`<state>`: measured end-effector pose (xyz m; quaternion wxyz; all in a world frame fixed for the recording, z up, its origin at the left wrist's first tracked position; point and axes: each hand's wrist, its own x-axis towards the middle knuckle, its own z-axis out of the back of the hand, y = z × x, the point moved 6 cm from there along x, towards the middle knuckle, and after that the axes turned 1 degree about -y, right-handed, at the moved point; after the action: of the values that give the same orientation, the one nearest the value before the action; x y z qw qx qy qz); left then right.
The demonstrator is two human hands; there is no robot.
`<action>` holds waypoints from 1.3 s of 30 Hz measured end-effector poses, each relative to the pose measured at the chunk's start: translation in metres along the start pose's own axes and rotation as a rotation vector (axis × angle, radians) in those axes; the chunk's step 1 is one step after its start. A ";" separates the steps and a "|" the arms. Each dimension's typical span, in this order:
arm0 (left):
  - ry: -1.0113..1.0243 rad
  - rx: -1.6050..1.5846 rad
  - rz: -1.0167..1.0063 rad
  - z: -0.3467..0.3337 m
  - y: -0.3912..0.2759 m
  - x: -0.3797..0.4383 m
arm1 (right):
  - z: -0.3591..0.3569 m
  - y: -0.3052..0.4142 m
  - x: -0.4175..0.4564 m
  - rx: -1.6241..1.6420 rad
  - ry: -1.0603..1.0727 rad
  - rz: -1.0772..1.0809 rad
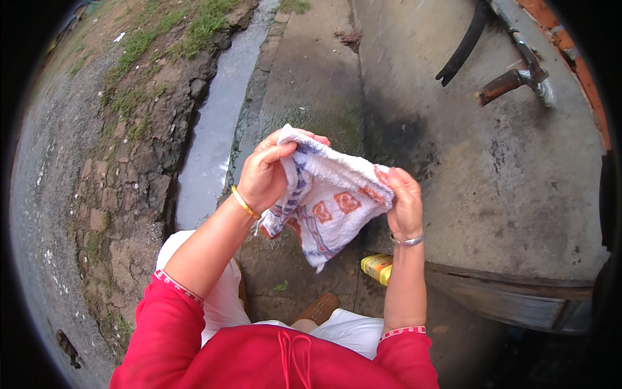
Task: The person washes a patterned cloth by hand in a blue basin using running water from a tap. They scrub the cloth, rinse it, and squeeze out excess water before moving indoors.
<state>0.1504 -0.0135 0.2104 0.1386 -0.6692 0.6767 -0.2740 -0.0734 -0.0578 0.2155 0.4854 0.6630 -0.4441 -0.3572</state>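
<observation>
A white terry towel [330,189] with orange squares and blue bands hangs between my two hands. My left hand [266,171] grips its upper left corner, thumb on top and fingers behind the cloth. At the right edge, my right hand [406,199] pinches the fabric, with the fingertips partly hidden by it. The upper edge stretches between both hands, while the lower part droops in folds to a point above the concrete. Below my right forearm lies a yellow plastic container [377,268] bearing writing, partly covered by the arm.
Left of me runs a drain channel [221,112] with greyish water, bordered by rough stony ground [116,194]. To the right, a concrete wall [486,185] carries a black hose [464,46] and a rusty pipe [500,87]. My brown shoe [318,309] rests on the wet concrete.
</observation>
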 end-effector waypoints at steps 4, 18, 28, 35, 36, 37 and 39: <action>-0.145 0.437 -0.121 -0.002 -0.018 -0.001 | 0.005 0.038 -0.009 0.199 -0.100 0.214; -0.191 0.381 0.134 0.008 -0.025 0.004 | -0.011 0.110 -0.006 -0.077 -0.253 0.583; 0.000 -0.431 0.354 -0.013 0.018 -0.001 | -0.060 0.106 -0.014 -0.239 0.035 0.642; 0.117 -0.207 0.228 -0.032 -0.011 -0.003 | -0.070 0.056 -0.001 -0.053 0.101 0.085; 0.129 -0.151 0.226 -0.037 -0.014 -0.005 | -0.069 0.049 0.005 -0.044 0.084 0.013; 0.140 -0.094 0.224 -0.042 -0.018 -0.007 | -0.072 0.046 0.009 -0.074 0.079 -0.002; 0.102 -0.106 0.277 -0.051 -0.018 -0.010 | -0.083 0.036 0.018 -0.010 0.105 0.026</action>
<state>0.1381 0.0065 0.2597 0.1049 -0.5613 0.7820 -0.2497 -0.0006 -0.0528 0.2720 0.5158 0.6726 -0.4250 -0.3176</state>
